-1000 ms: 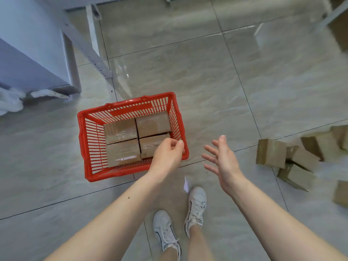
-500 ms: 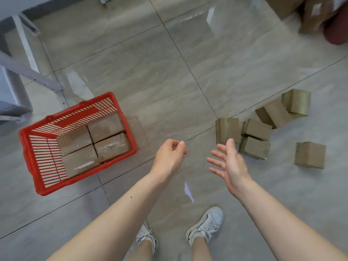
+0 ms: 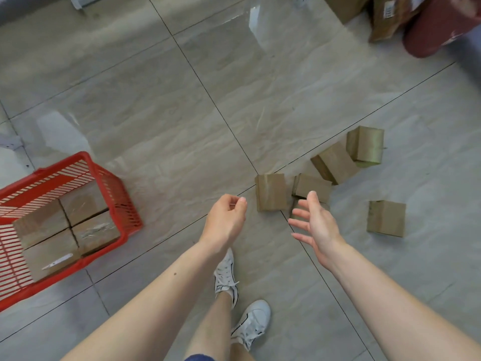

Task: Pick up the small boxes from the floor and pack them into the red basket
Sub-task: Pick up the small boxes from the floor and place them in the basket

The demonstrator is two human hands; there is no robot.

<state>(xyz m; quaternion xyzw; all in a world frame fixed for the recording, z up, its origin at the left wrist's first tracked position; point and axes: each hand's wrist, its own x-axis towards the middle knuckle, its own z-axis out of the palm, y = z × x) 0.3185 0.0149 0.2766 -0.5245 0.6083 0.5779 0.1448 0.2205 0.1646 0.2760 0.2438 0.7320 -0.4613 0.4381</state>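
While both hands are hanging empty over the floor, the red basket is sitting off to the left with four small boxes already packed in it, two by two, snug against each other. So I'd say the job is somewhere around the middle, judging just by the count.

Still lying on the tiles to the right: the nearest box is standing just ahead of the left hand, another box is right beside it, and one looks partly hidden behind the right hand. Two more are leaning on each other further back, and a loner is sitting apart on the right.

Grip-wise, the left hand is loosely curled with thumb and forefinger touching, pinching nothing. The right one is spread wide, palm turned inward, holding nothing.

Labels: the small boxes are looking plain, just tape. There's a bigger carton at the top right with a barcode sticker, way too blurry to read.
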